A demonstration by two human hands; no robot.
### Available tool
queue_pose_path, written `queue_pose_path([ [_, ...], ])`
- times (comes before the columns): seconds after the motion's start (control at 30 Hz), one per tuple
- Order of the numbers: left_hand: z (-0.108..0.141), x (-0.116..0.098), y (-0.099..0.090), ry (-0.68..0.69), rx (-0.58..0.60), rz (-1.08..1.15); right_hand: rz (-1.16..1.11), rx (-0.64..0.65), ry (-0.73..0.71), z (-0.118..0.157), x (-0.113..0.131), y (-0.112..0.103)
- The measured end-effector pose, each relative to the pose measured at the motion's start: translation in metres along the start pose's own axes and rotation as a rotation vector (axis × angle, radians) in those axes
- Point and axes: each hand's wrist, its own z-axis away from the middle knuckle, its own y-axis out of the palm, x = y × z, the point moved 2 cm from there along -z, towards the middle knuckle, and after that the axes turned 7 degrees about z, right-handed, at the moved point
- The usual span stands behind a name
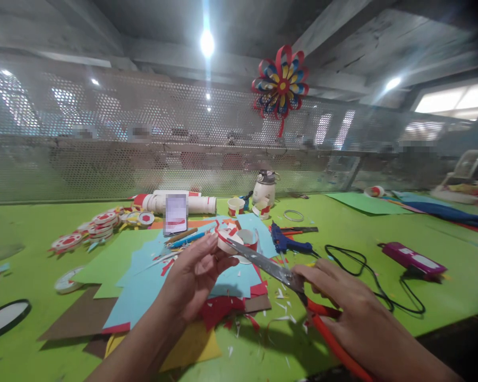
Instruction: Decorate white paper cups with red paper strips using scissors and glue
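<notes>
Table [454, 239]: right hand [344, 297] slants scissors [276, 269] forward-left; left hand [195, 273] holds white piece [229, 242].

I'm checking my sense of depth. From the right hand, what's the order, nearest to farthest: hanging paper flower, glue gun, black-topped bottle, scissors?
From the right hand:
1. Scissors, held in it.
2. Glue gun, just beyond, slightly left.
3. Black-topped bottle, farther back and left.
4. Hanging paper flower, high up beyond the bottle.

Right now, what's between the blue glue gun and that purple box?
A looped black cord lies between the glue gun and purple box, in the head view.
</notes>
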Motion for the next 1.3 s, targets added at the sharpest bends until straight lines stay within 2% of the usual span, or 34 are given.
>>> queue_pose_path([
  [0.97,0.0007,0.0002,0.0016,-0.025,0.024,-0.029,0.018,0.097,0.03,0.0042,-0.0025,0.0007],
  [1.3,0.0007,0.0007,0.0,-0.022,0.022,-0.064,0.008,0.095,0.036,0.0056,-0.0049,0.0026],
])
